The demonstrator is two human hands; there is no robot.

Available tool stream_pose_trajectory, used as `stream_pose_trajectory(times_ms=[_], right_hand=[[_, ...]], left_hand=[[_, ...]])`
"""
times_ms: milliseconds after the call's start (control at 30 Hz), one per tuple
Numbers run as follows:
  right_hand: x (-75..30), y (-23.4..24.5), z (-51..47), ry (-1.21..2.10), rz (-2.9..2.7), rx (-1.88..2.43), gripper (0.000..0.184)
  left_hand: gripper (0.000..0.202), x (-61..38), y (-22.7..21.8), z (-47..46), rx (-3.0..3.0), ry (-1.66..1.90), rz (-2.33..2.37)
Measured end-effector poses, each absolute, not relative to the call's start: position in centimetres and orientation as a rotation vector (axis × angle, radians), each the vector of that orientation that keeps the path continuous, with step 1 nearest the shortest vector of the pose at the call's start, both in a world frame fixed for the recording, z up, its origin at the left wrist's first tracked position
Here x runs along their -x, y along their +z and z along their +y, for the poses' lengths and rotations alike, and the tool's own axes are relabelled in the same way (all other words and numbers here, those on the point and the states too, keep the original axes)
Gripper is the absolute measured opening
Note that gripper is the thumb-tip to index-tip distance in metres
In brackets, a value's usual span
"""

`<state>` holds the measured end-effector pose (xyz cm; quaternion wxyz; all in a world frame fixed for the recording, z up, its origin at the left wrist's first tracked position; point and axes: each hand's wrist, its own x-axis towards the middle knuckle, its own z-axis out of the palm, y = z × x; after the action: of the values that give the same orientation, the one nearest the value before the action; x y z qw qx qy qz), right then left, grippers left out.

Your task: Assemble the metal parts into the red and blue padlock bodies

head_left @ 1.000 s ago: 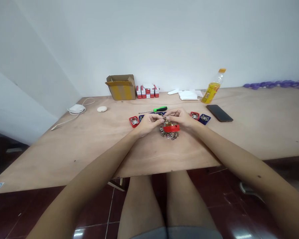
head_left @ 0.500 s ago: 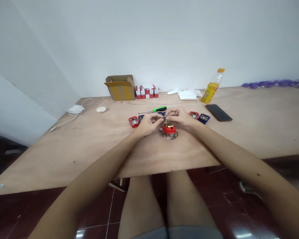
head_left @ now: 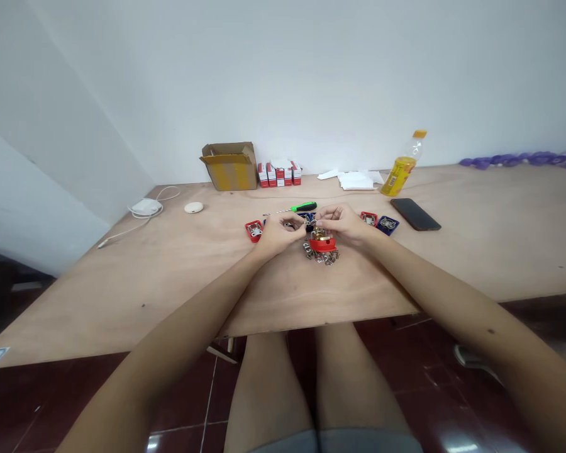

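My left hand [head_left: 283, 233] is closed, its thumb and fingertips pinched around a small metal piece too tiny to name. Facing it, my right hand [head_left: 340, 223] also pinches a small metal part, its fingertips almost touching the left ones. Just below the fingers stands a red-bodied piece [head_left: 323, 245] with brass-coloured metal on top. Around its base lies a pile of small silvery metal parts [head_left: 329, 258]. Red [head_left: 253, 231] and blue [head_left: 387, 224] cases with metal fittings inside lie on both sides; some are partly hidden behind my hands.
A green-and-black screwdriver [head_left: 304, 207] lies behind my hands. Further back are an open cardboard box [head_left: 231, 173], several small red-and-white boxes [head_left: 280, 175], white paper [head_left: 357, 181] and a yellow drink bottle [head_left: 398, 176]. A phone [head_left: 415, 214] is at right, a white charger [head_left: 145, 207] at left.
My fingertips have parted slightly above the red-bodied piece, the left hand drawing a little away with its small metal piece. The view has shifted slightly.
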<state>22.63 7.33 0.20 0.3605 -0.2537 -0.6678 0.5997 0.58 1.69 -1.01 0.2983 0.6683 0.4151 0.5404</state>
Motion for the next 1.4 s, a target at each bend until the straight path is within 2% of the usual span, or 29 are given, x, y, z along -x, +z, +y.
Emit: stream_pose_trajectory(times_ms=[267,633,967,1200,1400], right_hand=[[-22.51,0.01,7.6,1.606,-1.694,0.661,0.042],[-22.59,0.46,7.0,1.662,-1.744,0.654,0.035],[-22.7,0.39,7.0,1.76,-1.722,0.64,0.038],[-22.45,0.31,7.02,1.726,-1.707,0.654,0.039],[-22.51,0.15,7.39,1.656,-1.694,0.694,0.038]], left_hand=[[0.018,-0.91,-1.07,1.66,-1.79,1.423,1.054],[0.012,-0.95,-1.34,1.76,-1.799,1.455,0.911],[0.013,-0.84,-1.32,2.03,-1.805,1.464,0.859],[0.011,-0.91,-1.26,1.96,-1.823,1.451,0.887],[0.019,-0.79,-1.56,2.09,-1.73,1.418,0.861]])
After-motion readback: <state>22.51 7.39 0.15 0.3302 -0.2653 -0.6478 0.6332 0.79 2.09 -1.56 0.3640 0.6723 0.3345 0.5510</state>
